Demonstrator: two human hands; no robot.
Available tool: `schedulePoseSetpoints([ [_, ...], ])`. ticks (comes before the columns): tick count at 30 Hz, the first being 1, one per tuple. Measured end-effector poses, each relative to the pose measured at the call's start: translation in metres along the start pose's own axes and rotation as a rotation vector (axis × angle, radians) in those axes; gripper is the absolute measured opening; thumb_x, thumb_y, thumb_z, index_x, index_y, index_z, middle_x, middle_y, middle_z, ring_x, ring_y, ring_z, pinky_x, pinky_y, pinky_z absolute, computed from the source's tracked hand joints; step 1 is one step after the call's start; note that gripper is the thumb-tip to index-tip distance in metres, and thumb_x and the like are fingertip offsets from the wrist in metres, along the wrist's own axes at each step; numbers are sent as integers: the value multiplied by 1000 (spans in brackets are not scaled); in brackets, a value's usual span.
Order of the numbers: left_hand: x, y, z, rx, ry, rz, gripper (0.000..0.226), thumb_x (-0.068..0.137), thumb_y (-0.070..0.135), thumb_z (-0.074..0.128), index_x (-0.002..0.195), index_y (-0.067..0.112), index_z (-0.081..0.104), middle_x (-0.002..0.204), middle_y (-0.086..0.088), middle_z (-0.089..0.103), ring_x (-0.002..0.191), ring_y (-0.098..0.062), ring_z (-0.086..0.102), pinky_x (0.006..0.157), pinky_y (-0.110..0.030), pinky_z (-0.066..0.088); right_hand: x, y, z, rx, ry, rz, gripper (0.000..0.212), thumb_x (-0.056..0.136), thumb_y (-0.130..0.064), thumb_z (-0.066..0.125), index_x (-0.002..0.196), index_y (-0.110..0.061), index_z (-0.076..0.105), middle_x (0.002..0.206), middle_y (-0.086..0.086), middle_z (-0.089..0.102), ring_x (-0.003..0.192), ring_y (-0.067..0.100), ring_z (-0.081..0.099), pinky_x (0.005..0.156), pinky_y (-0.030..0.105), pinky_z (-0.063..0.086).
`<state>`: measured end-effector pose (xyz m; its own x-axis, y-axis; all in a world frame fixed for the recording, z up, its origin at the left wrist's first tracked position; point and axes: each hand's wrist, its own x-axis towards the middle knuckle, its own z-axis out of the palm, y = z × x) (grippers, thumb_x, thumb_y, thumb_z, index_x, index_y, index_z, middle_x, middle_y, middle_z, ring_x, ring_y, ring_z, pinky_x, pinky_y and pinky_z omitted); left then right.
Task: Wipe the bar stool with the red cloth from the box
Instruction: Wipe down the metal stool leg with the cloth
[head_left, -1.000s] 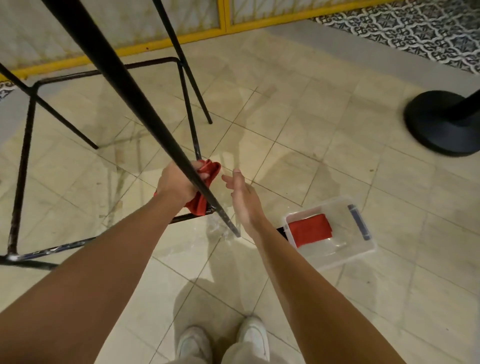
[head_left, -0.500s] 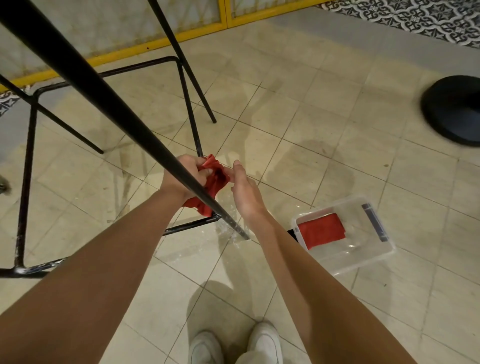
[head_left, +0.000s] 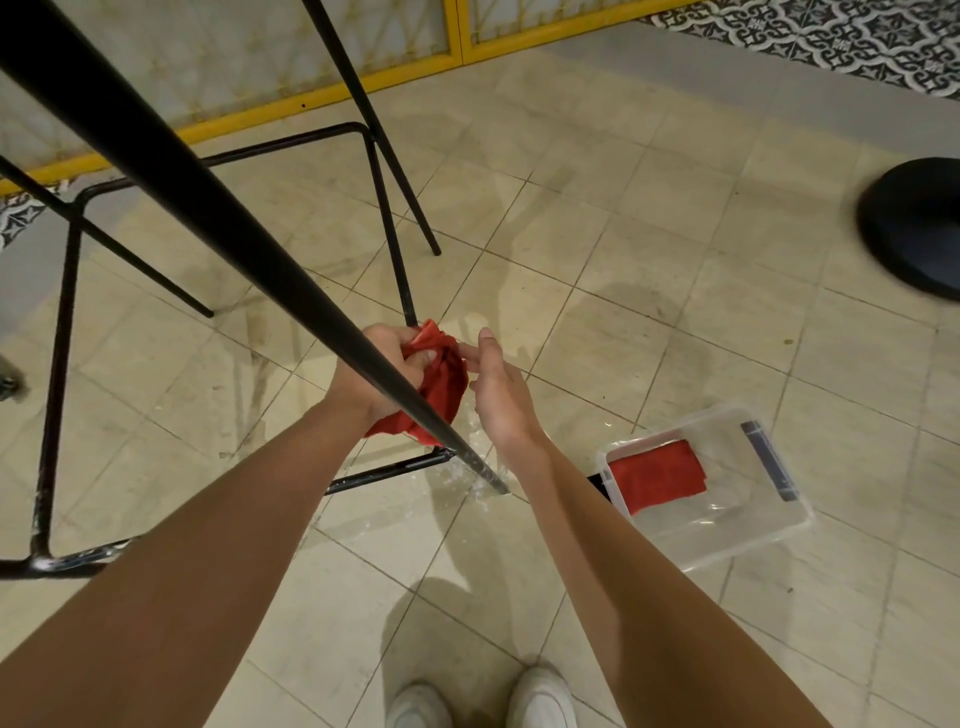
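At the bottom edge of the frame a pair of white shoes (head_left: 478, 699) stands on the tiled floor (head_left: 623, 260), and two bare forearms reach up toward the centre. There the left hand (head_left: 379, 369) grips the bunched red cloth (head_left: 441, 384) just behind the lower end of the nearest leg of the bar stool (head_left: 208, 202). The right hand (head_left: 501, 395) is loose, fingers nearly straight, its fingertips at the cloth's edge. It seems to be helping regather the cloth, not wiping.

To the lower right the clear box (head_left: 748, 543) lies on the floor with a second red cloth (head_left: 657, 475) inside.

Fetching the cloth is done. Wiping looks to have reached the low leg and footrest. The seat is out of view, so what remains cannot be told.

At the right edge sits a round black base (head_left: 914, 223).
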<state>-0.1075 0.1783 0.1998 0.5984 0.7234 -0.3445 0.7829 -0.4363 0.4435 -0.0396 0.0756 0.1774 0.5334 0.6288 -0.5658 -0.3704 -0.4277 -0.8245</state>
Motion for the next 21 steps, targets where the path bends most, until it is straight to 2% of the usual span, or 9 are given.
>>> schedulePoseSetpoints([
  [3, 7, 0, -3, 20, -2, 10, 31, 95, 30, 53, 123, 18, 62, 114, -4, 66, 88, -11, 52, 76, -22, 37, 4, 1, -1, -15, 20, -1, 57, 99, -51, 15, 125, -24, 58, 122, 0, 60, 120, 20, 50, 98, 30, 32],
  [5, 13, 2, -4, -1, 100, 22, 30, 95, 28, 53, 121, 16, 63, 111, -5, 68, 95, -18, 59, 79, -21, 37, 5, 1, 2, -36, 16, 5, 58, 99, -52, 14, 128, -26, 56, 128, 2, 58, 122, 21, 48, 104, 36, 34],
  [9, 19, 2, 1, -50, 269, 21, 32, 96, 29, 52, 120, 13, 64, 107, -8, 68, 99, -23, 62, 77, -20, 37, 9, 0, 1, -38, 14, -16, 56, 99, -51, 15, 128, -26, 57, 115, 4, 62, 107, 16, 55, 100, 36, 37],
  [12, 15, 0, 1, 29, 207, 51, 32, 96, 29, 52, 122, 15, 63, 106, -10, 64, 96, -23, 59, 76, -21, 36, 13, -1, -1, -34, 23, -10, 57, 100, -49, 15, 128, -24, 57, 127, 3, 59, 118, 21, 50, 100, 33, 36],
  [14, 11, -1, -2, 61, 121, 92, 30, 96, 28, 51, 121, 15, 63, 101, -7, 63, 90, -18, 54, 76, -22, 35, 17, -2, 1, -52, 27, -4, 58, 100, -50, 14, 127, -24, 58, 131, 3, 56, 119, 21, 50, 97, 32, 36],
  [17, 22, 1, -8, 53, 100, 96, 30, 98, 29, 48, 121, 16, 61, 109, -6, 66, 89, -13, 51, 76, -23, 36, 20, -3, 4, -55, 17, -4, 57, 99, -51, 14, 129, -26, 56, 133, 2, 55, 122, 22, 49, 102, 36, 36],
  [21, 50, 3, -14, 54, 101, -17, 35, 100, 35, 41, 127, 18, 53, 119, -7, 62, 103, -23, 56, 80, -28, 37, 20, -3, 7, -50, 12, -17, 57, 100, -50, 15, 130, -24, 54, 135, 4, 53, 125, 22, 46, 108, 44, 33],
])
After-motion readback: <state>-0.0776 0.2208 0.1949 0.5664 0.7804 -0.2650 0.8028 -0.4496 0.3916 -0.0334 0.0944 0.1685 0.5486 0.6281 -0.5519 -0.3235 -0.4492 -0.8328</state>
